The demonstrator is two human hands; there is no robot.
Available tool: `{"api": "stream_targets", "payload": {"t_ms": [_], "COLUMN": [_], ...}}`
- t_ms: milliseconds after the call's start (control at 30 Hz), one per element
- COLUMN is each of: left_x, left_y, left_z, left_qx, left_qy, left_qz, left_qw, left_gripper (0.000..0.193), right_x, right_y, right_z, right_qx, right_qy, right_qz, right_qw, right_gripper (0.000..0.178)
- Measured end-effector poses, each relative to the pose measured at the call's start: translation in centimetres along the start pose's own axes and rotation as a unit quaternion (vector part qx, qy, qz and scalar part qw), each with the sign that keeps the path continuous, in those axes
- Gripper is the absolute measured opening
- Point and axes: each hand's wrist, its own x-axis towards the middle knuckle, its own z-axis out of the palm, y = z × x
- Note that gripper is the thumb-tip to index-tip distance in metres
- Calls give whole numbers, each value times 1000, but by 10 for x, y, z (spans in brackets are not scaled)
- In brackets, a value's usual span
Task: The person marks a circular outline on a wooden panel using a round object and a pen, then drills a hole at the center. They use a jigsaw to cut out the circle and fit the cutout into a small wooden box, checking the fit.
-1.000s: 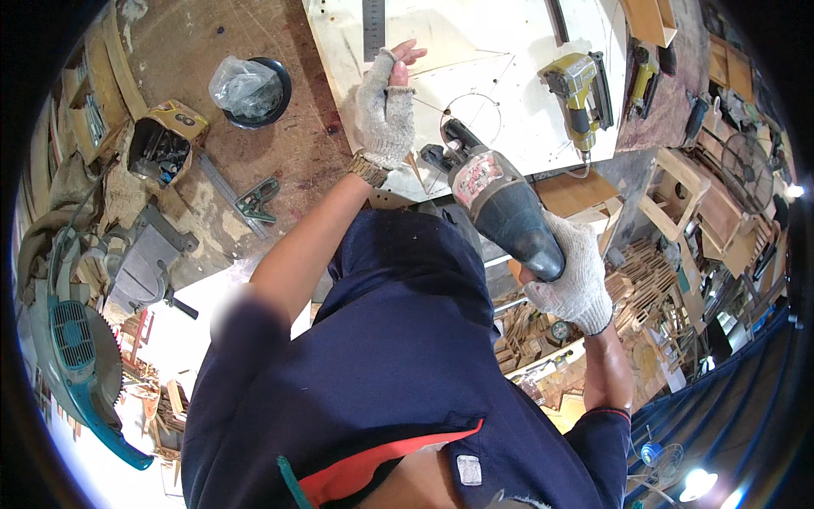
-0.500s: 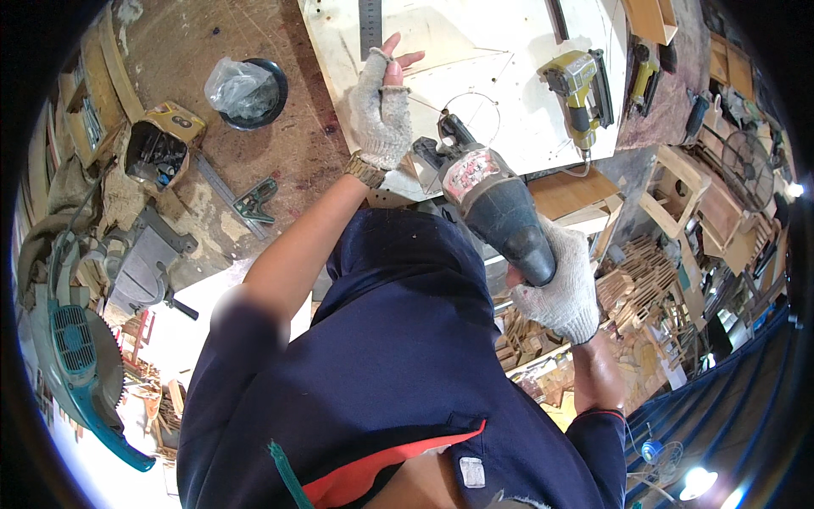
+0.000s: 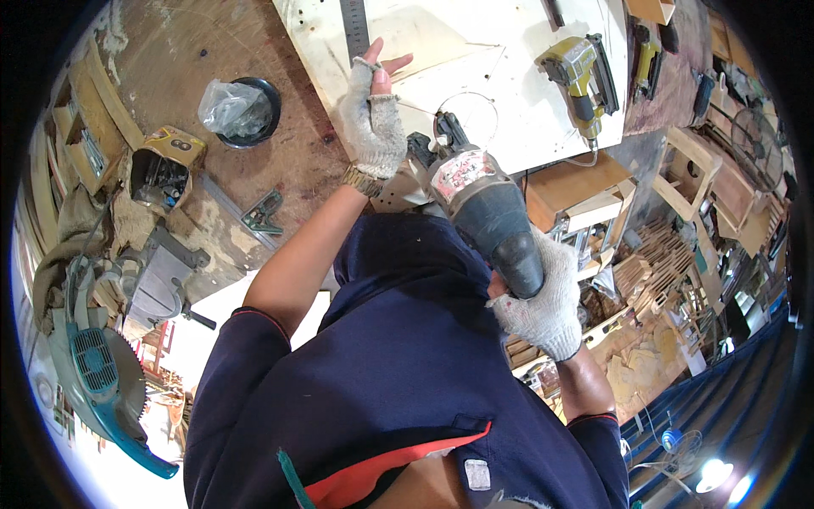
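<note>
My right hand (image 3: 544, 297), in a whitish knit glove, grips the rear of a dark grey, barrel-bodied jigsaw (image 3: 487, 208) with a worn label. Its front end points up and left over the near edge of a white board (image 3: 475, 51), which bears pencilled arcs and a circle. The blade is hidden. My left hand (image 3: 377, 127), in a fingerless glove with a watch at the wrist, lies on the board left of the jigsaw, fingers stretched out. Just beyond its fingertips is a steel ruler (image 3: 354, 30).
A yellow nail gun (image 3: 577, 81) lies on the board's right part. Left on the brown bench (image 3: 191, 42) are a dark bowl (image 3: 270, 119) with a plastic bag, a carton of small parts (image 3: 170, 165) and a clamp (image 3: 264, 212). A teal circular-bladed saw (image 3: 97, 373) stands far left; wooden frames (image 3: 682, 178) stand right.
My right hand and the jigsaw have shifted slightly left and down in the picture. My left hand still lies stretched out on the board. The surroundings have shifted slightly as the view turned.
</note>
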Motion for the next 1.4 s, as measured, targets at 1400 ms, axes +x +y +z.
{"api": "stream_targets", "payload": {"t_ms": [1400], "left_x": [0], "left_y": [14], "left_z": [-8], "left_qx": [-116], "left_qy": [-45], "left_qz": [-188], "left_qw": [974], "left_gripper": [63], "right_x": [-3], "right_y": [-52], "right_z": [35], "right_qx": [272], "right_qy": [28], "right_qz": [184], "right_qw": [944], "right_gripper": [72]}}
